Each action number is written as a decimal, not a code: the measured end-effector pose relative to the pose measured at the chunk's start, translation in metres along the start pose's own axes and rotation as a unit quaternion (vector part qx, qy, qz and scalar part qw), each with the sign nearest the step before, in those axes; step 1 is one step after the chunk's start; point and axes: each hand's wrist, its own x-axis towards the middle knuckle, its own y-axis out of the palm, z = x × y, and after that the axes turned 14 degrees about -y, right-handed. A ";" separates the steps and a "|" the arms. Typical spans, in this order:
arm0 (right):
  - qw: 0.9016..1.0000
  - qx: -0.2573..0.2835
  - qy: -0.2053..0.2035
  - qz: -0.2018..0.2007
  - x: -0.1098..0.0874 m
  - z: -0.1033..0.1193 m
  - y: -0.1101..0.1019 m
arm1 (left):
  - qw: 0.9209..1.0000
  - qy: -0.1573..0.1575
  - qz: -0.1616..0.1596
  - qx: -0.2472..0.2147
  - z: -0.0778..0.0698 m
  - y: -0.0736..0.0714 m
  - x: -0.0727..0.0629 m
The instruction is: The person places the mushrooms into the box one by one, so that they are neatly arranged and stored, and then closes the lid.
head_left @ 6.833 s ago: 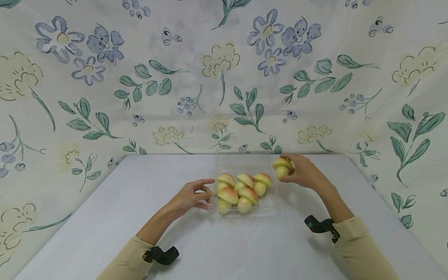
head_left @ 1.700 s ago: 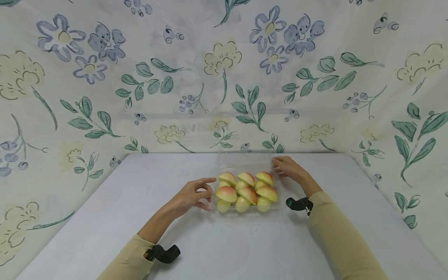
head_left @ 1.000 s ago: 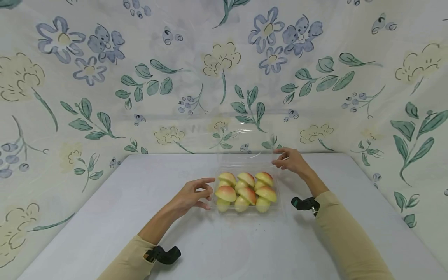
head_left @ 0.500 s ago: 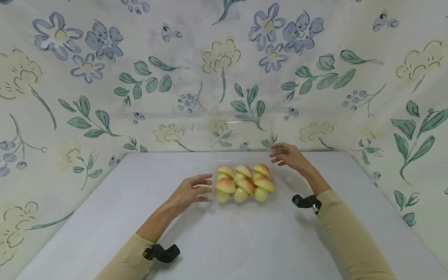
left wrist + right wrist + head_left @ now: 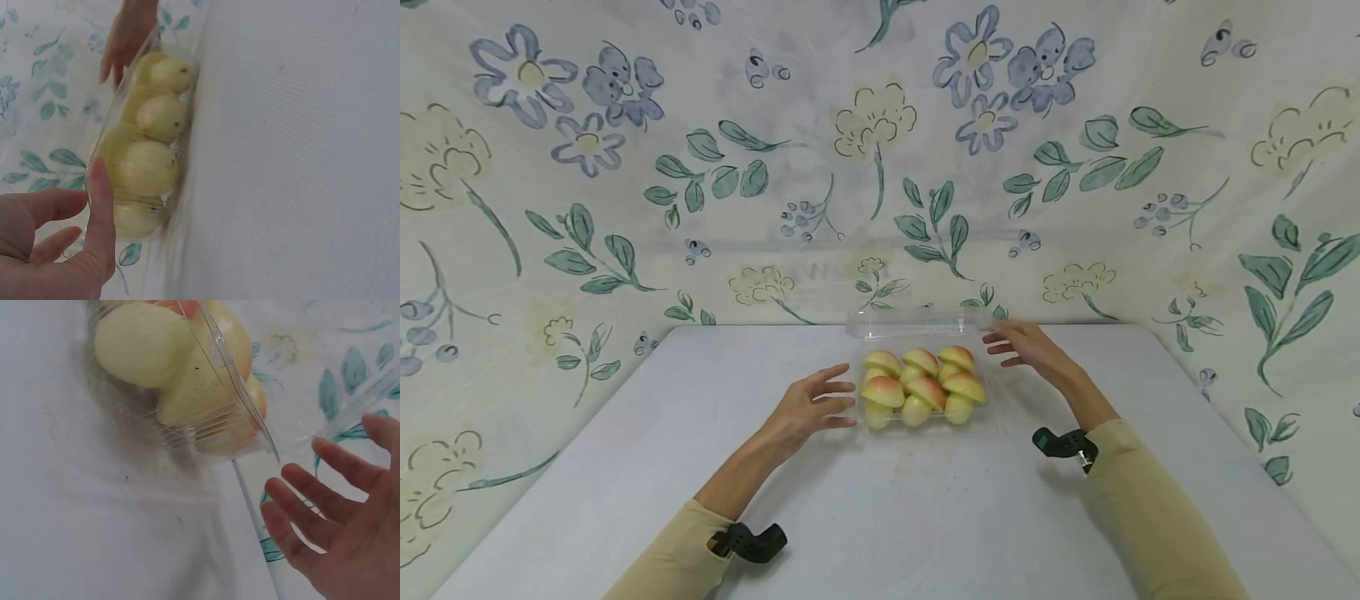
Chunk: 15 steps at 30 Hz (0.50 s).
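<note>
A clear plastic clamshell box [image 5: 992, 410] sits on the table, holding several mushroom-shaped pieces [image 5: 882, 392] with yellow-green rounded stems and red-blushed caps. Its ribbed, see-through lid [image 5: 917, 323] is raised above the back of the box. My left hand [image 5: 807, 408] is at the box's left side, fingers extended; in the left wrist view one fingertip [image 5: 99, 172] lies against the box edge. By the lid's right end, my right hand [image 5: 1028, 350] has its fingers spread, and the right wrist view shows its fingertips [image 5: 290, 472] close to the box's corner.
The white table [image 5: 910, 517] ends at a back edge just behind the box. A flower-patterned cloth [image 5: 805, 167] hangs behind and at both sides. Black wrist devices [image 5: 748, 543] are strapped over the tan sleeves [image 5: 1157, 508].
The right hand earlier held a mushroom-shaped piece, now in the box. The lid rose upright, then tipped lower. The box shifted slightly back, and the left fingers spread.
</note>
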 end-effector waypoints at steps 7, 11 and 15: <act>0.998 -0.044 0.006 0.044 -0.015 0.000 -0.001 | 1.000 -0.016 -0.002 -0.002 -0.001 -0.001 0.001; 0.996 -0.064 0.002 0.062 -0.024 0.002 -0.001 | 0.999 -0.034 -0.003 -0.014 -0.002 -0.002 0.002; 0.993 -0.074 0.005 0.090 -0.033 0.006 -0.002 | 0.999 -0.043 0.000 -0.020 -0.004 -0.003 0.002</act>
